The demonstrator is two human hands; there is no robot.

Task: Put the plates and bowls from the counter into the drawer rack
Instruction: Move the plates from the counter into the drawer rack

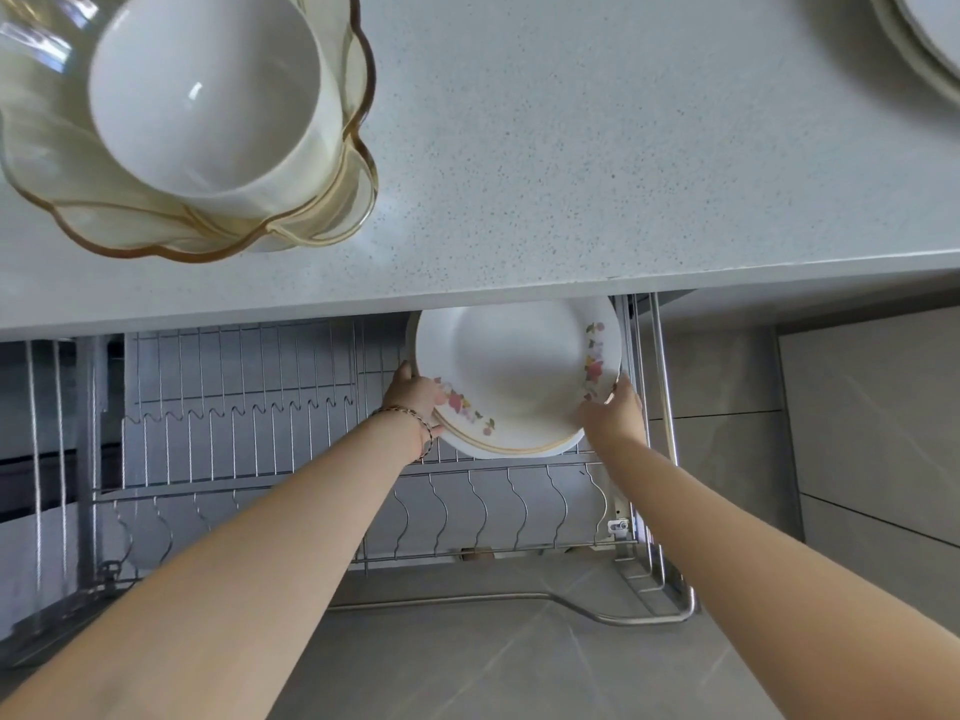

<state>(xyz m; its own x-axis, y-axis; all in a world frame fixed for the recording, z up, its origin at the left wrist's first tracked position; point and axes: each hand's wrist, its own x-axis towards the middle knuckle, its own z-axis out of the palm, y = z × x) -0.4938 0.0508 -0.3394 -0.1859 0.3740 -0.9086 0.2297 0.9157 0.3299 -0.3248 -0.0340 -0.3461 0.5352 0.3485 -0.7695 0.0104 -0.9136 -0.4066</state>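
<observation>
In the centre of the frame, just below the front edge of the speckled grey table (571, 148), both hands hold a stack of white plates with flower prints and a gold line near the rim (514, 371). The left hand (415, 402), with a braided bracelet (415, 423) at the wrist, grips the stack's lower left edge, its fingers closed around the rim; the right hand (613, 413) clasps the lower right edge the same way. The stack is tilted towards the camera and sits over the right rear part of the wire drawer rack (249, 433), whose upright dividers fill the middle left of the frame; whether the plates touch the wires cannot be told. In the upper left, on the table, a white bowl (208, 96) sits inside amber glass bowls with scalloped rims (332, 210). At the upper right corner, the edge of more white plates (924, 39) shows on the table.
</observation>
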